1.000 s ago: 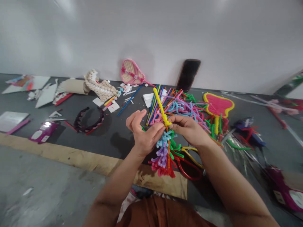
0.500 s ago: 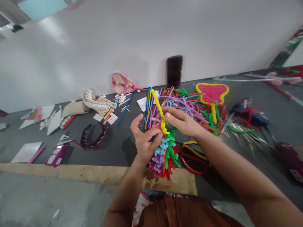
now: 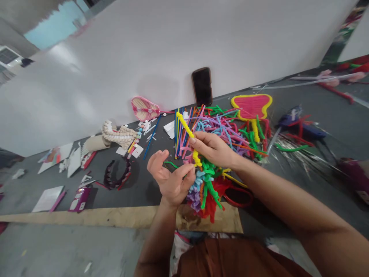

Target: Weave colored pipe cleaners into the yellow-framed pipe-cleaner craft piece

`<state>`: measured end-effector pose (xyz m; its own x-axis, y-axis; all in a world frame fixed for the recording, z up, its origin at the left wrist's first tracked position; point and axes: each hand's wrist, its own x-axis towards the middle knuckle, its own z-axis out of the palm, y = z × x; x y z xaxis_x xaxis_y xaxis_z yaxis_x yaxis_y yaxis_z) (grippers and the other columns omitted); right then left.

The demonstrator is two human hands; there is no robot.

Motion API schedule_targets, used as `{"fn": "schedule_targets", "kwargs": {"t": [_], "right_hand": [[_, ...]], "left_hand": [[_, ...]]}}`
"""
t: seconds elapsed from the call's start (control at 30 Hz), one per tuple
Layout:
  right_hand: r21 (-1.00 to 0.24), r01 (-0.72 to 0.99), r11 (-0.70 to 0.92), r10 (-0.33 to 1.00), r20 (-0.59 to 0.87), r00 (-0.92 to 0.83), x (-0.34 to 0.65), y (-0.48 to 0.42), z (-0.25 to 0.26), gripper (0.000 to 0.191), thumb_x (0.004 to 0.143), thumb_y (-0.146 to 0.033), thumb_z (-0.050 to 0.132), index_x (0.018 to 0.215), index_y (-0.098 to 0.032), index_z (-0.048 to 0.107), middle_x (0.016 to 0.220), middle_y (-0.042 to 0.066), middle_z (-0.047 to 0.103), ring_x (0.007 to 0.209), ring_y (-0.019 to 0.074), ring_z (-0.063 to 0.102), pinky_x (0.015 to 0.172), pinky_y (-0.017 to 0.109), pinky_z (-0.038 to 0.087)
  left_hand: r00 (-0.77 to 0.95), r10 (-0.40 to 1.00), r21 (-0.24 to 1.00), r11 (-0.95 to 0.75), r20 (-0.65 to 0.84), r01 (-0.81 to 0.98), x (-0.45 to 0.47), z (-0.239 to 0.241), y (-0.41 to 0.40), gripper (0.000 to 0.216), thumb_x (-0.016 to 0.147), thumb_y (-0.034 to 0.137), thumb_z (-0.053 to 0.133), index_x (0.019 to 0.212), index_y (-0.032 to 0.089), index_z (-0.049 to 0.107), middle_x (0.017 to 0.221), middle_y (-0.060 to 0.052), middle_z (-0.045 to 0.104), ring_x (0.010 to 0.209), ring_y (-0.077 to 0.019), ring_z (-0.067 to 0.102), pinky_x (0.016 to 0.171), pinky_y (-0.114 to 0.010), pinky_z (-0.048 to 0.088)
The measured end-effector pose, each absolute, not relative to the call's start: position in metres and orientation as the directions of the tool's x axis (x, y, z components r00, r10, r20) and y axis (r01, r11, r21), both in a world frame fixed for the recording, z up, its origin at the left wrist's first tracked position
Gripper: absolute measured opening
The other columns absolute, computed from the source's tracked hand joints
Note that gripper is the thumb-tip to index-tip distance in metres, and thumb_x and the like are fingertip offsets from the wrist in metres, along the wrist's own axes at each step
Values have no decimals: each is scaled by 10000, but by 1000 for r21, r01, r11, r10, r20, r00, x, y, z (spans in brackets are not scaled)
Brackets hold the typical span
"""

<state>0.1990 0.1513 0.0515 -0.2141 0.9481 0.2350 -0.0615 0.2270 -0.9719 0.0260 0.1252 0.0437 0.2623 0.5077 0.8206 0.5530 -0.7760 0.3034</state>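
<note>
Between my hands is a fringed pipe-cleaner craft with a yellow-wrapped stem point(image 3: 185, 125) pointing up and away. Its fringe point(image 3: 210, 182) of green, blue, purple and red loops hangs toward me. My right hand point(image 3: 213, 148) is closed round the middle of the stem, thumb on top. At the stem's lower end, my left hand point(image 3: 173, 179) pinches the yellow pipe cleaner point(image 3: 196, 158) between thumb and forefinger, other fingers raised. The exact tip in the pinch is hidden. Red-handled scissors point(image 3: 238, 197) lie partly behind the fringe.
A pile of loose pipe cleaners point(image 3: 219, 125) lies beyond my hands. A phone point(image 3: 202, 86) leans on the white wall. To the right are a pink and yellow fan shape point(image 3: 251, 106) and a blue glue gun point(image 3: 300, 125); left are a dark headband point(image 3: 117, 175) and a purple packet point(image 3: 80, 199).
My view has turned slightly, so the table looks tilted. My right hand has come lower along the yellow stem, and my left hand has opened its upper fingers a little wider while pinching.
</note>
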Motion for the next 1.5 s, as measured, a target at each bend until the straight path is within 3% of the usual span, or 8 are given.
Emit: {"fn": "schedule_targets", "kwargs": {"t": [0.27,0.53,0.77,0.87,0.97,1.2,1.3,1.5], "right_hand": [[-965,83,249,952,228,-205,197,150,55,383,937,-493,453,674,-217,419,584,-64,365,513,84,347,466,224,289],[-940,221,260,932,184,-313,193,151,47,367,926,-443,467,647,-204,454,560,-60,415,510,87,382,476,229,275],[-931,169,323,899,246,-361,197,151,46,253,956,-379,459,1023,-177,596,852,17,646,743,145,585,662,266,442],[-827,286,483,859,384,-339,202,143,58,145,926,-271,524,941,-181,637,921,48,687,867,178,607,825,328,444],[-699,339,630,757,454,-470,201,127,71,137,930,-244,548,872,-184,657,899,53,706,896,192,605,892,360,420],[-490,623,610,783,252,-568,188,81,68,146,884,-315,660,964,-194,680,918,42,719,930,235,568,788,364,381],[-389,670,632,774,270,-573,183,57,58,178,856,-347,693,957,-201,687,906,36,716,916,247,559,776,379,349],[-342,710,615,783,373,-499,171,12,30,61,887,-220,645,923,-227,694,905,9,727,911,230,543,841,398,330]], "left_hand": [[382,385,50,-756,840,653,21,57,120,85,775,217,728,805,284,685,1132,-61,559,1210,-284,397,995,-457,409],[739,350,-46,-889,575,456,5,73,129,168,808,131,668,824,290,617,999,46,761,1123,-228,523,1097,-507,208],[846,262,-155,-916,464,369,-8,81,132,175,808,110,661,844,272,604,978,51,762,1053,-200,576,1115,-473,179],[834,322,-89,-912,448,400,-14,83,131,142,817,115,643,847,247,599,891,39,751,1003,-194,579,1093,-453,195],[808,456,47,-879,373,475,-19,82,129,103,863,146,568,816,228,607,813,22,713,1008,-204,569,1060,-448,218],[726,686,362,-689,45,628,-30,77,111,188,921,245,501,837,206,665,964,-48,653,1063,-208,543,976,-420,292],[734,678,388,-687,38,614,-34,71,96,229,944,285,492,812,209,663,932,-43,654,1034,-204,540,981,-425,279],[788,608,346,-762,95,547,-45,42,64,188,961,324,517,869,224,647,819,0,682,1004,-204,539,1042,-466,203]]}}
